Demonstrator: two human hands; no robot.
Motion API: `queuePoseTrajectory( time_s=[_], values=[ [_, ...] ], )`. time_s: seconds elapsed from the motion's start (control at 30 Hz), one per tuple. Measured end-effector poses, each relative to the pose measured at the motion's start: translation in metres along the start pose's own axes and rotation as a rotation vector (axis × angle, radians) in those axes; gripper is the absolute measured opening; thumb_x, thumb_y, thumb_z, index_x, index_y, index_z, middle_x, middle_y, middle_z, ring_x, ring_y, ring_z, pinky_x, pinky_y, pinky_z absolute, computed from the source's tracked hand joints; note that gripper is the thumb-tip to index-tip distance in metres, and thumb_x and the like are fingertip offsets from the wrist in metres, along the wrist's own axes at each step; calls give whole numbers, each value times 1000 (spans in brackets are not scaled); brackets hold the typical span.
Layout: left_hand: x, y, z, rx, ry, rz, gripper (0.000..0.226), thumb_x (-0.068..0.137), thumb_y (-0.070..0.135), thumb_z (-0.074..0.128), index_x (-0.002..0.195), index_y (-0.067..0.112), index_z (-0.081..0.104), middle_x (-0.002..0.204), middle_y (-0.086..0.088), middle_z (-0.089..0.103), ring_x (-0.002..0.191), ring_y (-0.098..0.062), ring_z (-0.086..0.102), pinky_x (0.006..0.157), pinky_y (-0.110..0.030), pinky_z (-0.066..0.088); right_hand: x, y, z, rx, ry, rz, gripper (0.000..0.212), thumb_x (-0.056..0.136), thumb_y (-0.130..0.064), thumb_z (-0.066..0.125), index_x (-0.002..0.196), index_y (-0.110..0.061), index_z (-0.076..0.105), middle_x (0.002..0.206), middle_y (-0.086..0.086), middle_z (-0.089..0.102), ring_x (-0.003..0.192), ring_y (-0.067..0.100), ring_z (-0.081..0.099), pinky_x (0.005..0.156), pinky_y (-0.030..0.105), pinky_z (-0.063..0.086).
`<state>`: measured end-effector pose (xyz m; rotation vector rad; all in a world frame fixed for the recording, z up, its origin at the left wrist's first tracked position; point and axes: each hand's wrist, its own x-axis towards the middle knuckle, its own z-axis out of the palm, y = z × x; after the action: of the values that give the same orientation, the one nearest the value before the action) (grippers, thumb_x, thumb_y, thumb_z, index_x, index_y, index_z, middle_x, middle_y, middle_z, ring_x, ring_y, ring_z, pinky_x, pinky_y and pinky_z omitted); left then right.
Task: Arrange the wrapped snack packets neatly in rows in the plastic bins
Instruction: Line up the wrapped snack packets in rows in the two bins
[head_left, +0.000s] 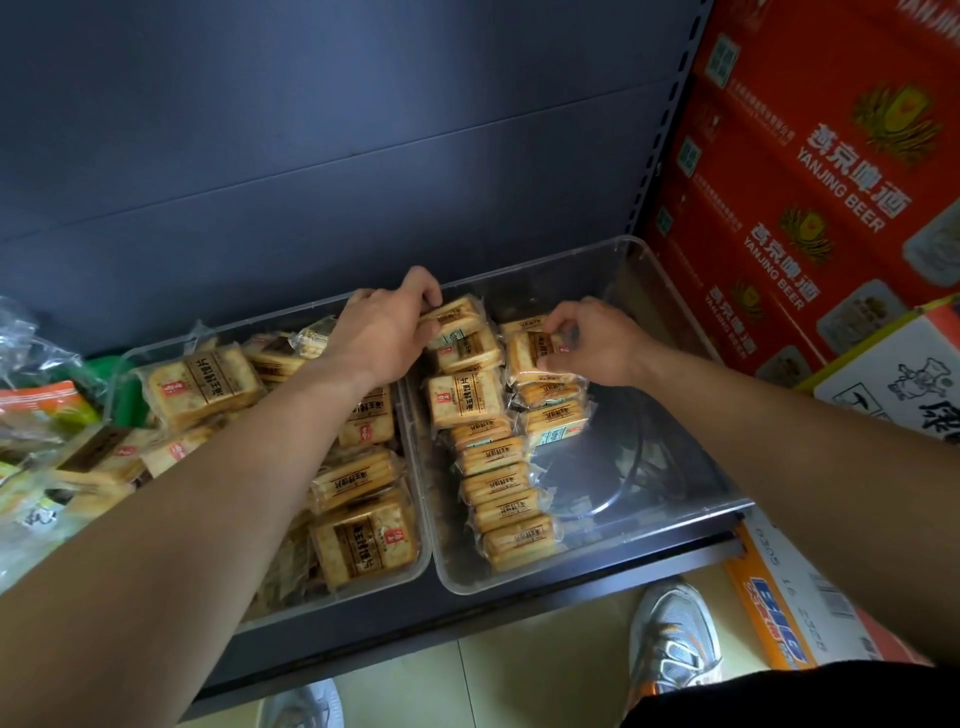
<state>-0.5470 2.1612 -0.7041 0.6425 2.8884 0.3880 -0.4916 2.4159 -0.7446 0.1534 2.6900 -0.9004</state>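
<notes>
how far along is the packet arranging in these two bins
Done: one long row and a shorter second row stand in the right bin. In hand: the left hand grips the long row's far packet; the right hand pinches the second row's far packet. Left: that bin's right side is bare, and the left bin is jumbled.

Red beer cartons (810, 171) (printed YANJING BEER) stack at two o'clock. A blue-and-orange box (779, 618) lies at four, a grey sneaker (675, 639) at five, crinkled bags (36, 410) at nine.
</notes>
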Motion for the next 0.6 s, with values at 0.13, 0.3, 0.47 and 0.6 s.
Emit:
queuePoseTrajectory(
  time_s=[0.13,0.3,0.47,0.6],
  values=[
    [2,0,-3,-169,-17,-15,17,103,21,55,95,35,53,101,11,68,98,-20,64,99,-50,49,0,-1,1,-26,12,-27,50,83,-37,82,126,-21,61,116,2,51,102,19,58,90,33,50],
    [3,4,-8,-205,-44,-45,29,105,19,50,91,38,66,107,13,66,105,-16,62,102,-47,50,2,-4,4,-42,14,-21,52,83,-37,82,127,-21,60,117,-2,48,108,19,56,93,34,49],
    [2,4,-10,-113,-109,-39,17,91,39,71,101,45,58,108,16,66,108,-17,63,111,-51,40,0,-6,5,-56,30,-17,54,83,-39,81,130,-21,60,125,2,51,110,20,58,97,37,50],
    [-1,5,-10,-197,-55,-41,27,88,27,77,101,40,57,105,14,66,102,-14,64,101,-47,50,-3,-12,-2,-53,90,-21,56,81,-38,83,129,-21,61,123,0,51,111,19,57,95,35,49]
  ],
)
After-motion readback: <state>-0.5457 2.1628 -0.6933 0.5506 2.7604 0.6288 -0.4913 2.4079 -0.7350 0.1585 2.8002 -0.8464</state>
